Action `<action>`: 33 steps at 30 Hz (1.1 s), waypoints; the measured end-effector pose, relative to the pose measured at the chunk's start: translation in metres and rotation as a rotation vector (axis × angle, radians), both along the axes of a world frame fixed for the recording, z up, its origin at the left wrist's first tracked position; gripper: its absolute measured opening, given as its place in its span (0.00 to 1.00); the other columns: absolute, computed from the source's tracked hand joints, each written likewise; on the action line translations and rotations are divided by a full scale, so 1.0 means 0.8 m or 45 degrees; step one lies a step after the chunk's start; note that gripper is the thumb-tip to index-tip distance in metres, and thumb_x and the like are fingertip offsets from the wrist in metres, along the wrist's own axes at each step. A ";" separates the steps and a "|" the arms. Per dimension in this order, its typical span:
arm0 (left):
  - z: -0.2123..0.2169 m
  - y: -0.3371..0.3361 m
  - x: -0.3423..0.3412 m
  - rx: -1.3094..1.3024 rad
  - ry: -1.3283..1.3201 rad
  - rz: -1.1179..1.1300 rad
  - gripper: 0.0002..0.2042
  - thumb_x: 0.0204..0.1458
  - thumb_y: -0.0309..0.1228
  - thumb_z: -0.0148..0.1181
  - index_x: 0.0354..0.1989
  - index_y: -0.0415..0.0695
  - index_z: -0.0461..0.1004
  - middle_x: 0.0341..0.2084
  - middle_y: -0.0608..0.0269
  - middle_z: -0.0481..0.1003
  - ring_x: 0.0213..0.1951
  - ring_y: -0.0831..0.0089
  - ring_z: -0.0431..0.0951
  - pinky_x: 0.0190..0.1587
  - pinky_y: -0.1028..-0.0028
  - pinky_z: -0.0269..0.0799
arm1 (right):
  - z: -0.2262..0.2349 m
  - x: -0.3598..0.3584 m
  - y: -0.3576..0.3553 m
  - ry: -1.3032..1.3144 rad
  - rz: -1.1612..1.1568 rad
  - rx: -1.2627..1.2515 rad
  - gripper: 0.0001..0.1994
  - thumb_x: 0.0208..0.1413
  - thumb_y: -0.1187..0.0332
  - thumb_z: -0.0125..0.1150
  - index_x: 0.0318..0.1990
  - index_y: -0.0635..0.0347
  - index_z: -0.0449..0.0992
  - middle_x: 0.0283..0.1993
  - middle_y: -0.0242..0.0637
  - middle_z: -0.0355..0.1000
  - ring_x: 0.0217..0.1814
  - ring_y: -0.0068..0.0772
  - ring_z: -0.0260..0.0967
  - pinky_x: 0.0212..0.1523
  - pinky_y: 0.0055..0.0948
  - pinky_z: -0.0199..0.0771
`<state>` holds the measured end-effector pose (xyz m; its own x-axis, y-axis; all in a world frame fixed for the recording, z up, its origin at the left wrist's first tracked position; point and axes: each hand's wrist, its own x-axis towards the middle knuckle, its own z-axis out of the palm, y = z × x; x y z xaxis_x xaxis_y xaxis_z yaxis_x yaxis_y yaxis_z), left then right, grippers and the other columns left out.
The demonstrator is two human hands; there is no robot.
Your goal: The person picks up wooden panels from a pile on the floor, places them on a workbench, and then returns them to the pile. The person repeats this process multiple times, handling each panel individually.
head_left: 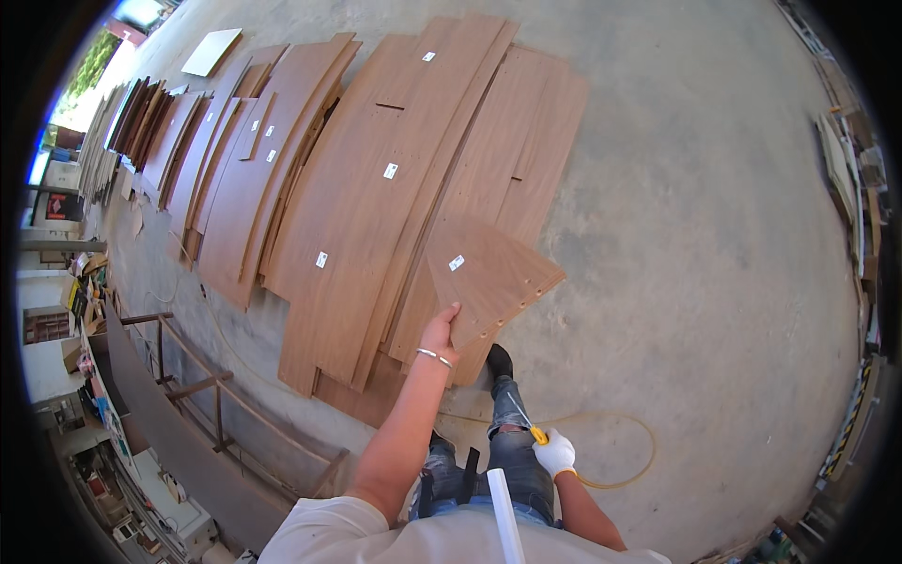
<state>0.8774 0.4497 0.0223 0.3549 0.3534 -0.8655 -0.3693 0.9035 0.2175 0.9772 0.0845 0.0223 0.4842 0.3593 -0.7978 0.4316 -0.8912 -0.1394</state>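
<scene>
My left hand [440, 331], with a pale band at the wrist, is closed on the near edge of a brown wood-grain panel [489, 273]. A white label is on the panel's face, and small round holes run along its edge nearest me. My right hand [555, 452], in a white glove, is wrapped round a yellow air blow gun [539, 435] by my right thigh. Its thin metal nozzle points up and to the left, away from the panel. A yellow hose [648, 449] loops from it over the floor.
Stacks of brown panels [376, 188] lie on the concrete floor [695, 235] ahead and to the left. A white board [211, 52] lies at the far left. Near left stands a metal frame [193, 387] beside a long dark board [160, 414]. Materials line the right wall.
</scene>
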 end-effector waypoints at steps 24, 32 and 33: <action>-0.037 -0.043 0.044 0.144 0.049 0.093 0.19 0.53 0.28 0.60 0.52 0.34 0.68 0.43 0.53 0.75 0.45 0.58 0.77 0.48 0.58 0.76 | 0.044 0.158 0.044 0.741 -1.520 0.571 0.10 0.56 0.67 0.55 0.45 0.53 0.71 0.37 0.53 0.77 0.23 0.39 0.75 0.17 0.30 0.67; 0.048 -0.109 0.053 0.403 0.182 0.277 0.18 0.51 0.28 0.62 0.50 0.35 0.71 0.42 0.57 0.75 0.42 0.64 0.77 0.46 0.63 0.76 | 0.161 0.155 0.189 0.779 -1.175 0.959 0.14 0.61 0.61 0.57 0.48 0.60 0.67 0.38 0.47 0.76 0.27 0.37 0.77 0.17 0.26 0.70; 0.060 -0.116 0.057 0.398 0.137 0.288 0.18 0.51 0.29 0.63 0.50 0.35 0.71 0.42 0.57 0.75 0.42 0.64 0.77 0.46 0.63 0.76 | 0.164 0.151 0.199 0.630 -1.193 0.983 0.14 0.61 0.61 0.57 0.47 0.60 0.67 0.35 0.43 0.74 0.25 0.34 0.75 0.17 0.25 0.69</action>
<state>0.9231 0.3568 0.0706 0.1512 0.6644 -0.7319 -0.5116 0.6861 0.5172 1.0977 0.2439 0.1537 0.5155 0.4895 -0.7033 -0.5480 -0.4426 -0.7097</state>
